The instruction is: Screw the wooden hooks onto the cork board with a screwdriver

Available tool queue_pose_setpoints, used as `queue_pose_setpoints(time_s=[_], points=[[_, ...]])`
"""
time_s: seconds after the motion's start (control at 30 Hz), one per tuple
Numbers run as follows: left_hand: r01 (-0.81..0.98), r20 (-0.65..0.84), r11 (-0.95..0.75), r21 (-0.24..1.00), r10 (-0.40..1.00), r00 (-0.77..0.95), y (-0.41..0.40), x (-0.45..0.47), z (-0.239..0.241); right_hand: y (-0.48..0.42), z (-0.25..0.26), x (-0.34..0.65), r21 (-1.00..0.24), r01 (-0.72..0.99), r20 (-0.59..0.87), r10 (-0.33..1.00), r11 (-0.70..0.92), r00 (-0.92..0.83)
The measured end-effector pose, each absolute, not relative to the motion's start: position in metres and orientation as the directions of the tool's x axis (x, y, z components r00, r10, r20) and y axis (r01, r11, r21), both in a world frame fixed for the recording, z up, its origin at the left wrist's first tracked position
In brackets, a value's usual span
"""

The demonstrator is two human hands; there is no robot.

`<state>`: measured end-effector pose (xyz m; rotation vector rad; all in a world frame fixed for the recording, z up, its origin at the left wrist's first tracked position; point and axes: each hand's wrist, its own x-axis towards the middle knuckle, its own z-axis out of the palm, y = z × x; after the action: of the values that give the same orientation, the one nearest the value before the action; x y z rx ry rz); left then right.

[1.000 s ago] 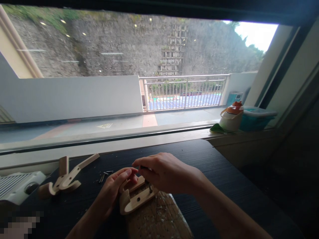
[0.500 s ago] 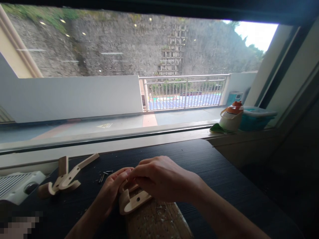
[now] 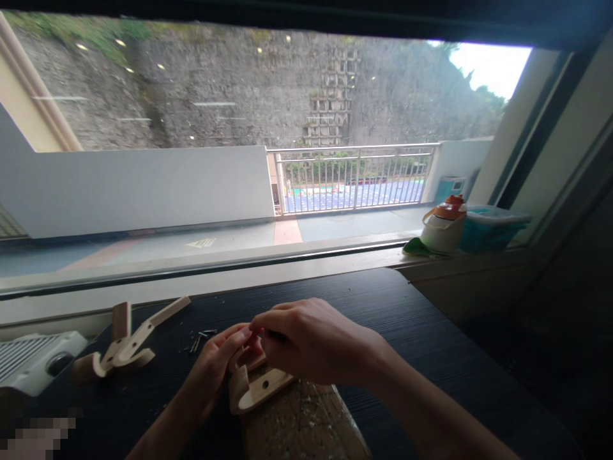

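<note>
left hand (image 3: 225, 350) and right hand (image 3: 313, 342) meet above the curved wooden piece (image 3: 278, 383), at the far left edge of the worn board (image 3: 306, 421).

widest tabletop (image 3: 383, 306) area: beyond and right of the board, up to the rounded far corner; screws (image 3: 195, 345) and wooden hooks (image 3: 127, 351) lie left of it. left hand: fingers bent, contents (if any) cannot be told. right hand: fingers partly curled, grip hidden. relative to one second ago, the right hand sits nearer the left and conceals the dark shaft then visible at the piece.
</note>
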<state>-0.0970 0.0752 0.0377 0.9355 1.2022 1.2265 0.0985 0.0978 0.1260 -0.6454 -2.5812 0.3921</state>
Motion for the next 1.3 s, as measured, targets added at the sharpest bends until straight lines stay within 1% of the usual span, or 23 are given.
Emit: queue_pose_setpoints(time_s=[0.17, 0.23, 0.33, 0.43, 0.5, 0.63, 0.77, 0.87, 1.0, 1.07, 1.2, 1.3], points=[[-0.167, -0.151, 0.138, 0.976, 0.986, -0.066, 0.076, -0.098, 0.037, 0.095, 0.13, 0.1, -0.415, 0.328, 0.324, 0.475, 0.849, -0.819], [-0.177, -0.156, 0.142, 0.974, 0.986, -0.064, 0.077, -0.097, 0.037, 0.099, 0.128, 0.1, -0.401, 0.361, 0.325, 0.499, 0.842, -0.803], [-0.186, -0.167, 0.151, 0.971, 0.984, -0.069, 0.076, -0.097, 0.039, 0.108, 0.124, 0.1, -0.365, 0.456, 0.347, 0.573, 0.811, -0.742], [-0.195, -0.174, 0.16, 0.968, 0.983, -0.058, 0.076, -0.096, 0.039, 0.113, 0.121, 0.1, -0.369, 0.515, 0.356, 0.629, 0.774, -0.691], [-0.197, -0.175, 0.161, 0.967, 0.983, -0.054, 0.077, -0.097, 0.038, 0.112, 0.12, 0.1, -0.374, 0.495, 0.36, 0.615, 0.784, -0.702], [-0.194, -0.165, 0.154, 0.969, 0.985, -0.042, 0.078, -0.097, 0.036, 0.105, 0.121, 0.098, -0.38, 0.37, 0.389, 0.509, 0.848, -0.768], [-0.171, -0.157, 0.151, 0.974, 0.987, -0.022, 0.077, -0.098, 0.036, 0.1, 0.123, 0.098, -0.411, 0.297, 0.364, 0.454, 0.862, -0.813], [-0.178, -0.153, 0.146, 0.973, 0.988, -0.027, 0.078, -0.098, 0.037, 0.105, 0.122, 0.099, -0.422, 0.316, 0.334, 0.47, 0.85, -0.817], [-0.187, -0.169, 0.157, 0.97, 0.985, -0.047, 0.078, -0.097, 0.037, 0.114, 0.12, 0.1, -0.412, 0.426, 0.34, 0.569, 0.806, -0.748], [-0.19, -0.166, 0.155, 0.97, 0.985, -0.046, 0.078, -0.097, 0.037, 0.115, 0.119, 0.1, -0.401, 0.461, 0.351, 0.597, 0.792, -0.721], [-0.207, -0.174, 0.163, 0.965, 0.984, -0.035, 0.078, -0.098, 0.035, 0.109, 0.121, 0.1, -0.359, 0.427, 0.361, 0.546, 0.83, -0.756], [-0.22, -0.173, 0.165, 0.961, 0.985, -0.015, 0.079, -0.101, 0.031, 0.102, 0.127, 0.102, -0.356, 0.387, 0.343, 0.504, 0.851, -0.792]])
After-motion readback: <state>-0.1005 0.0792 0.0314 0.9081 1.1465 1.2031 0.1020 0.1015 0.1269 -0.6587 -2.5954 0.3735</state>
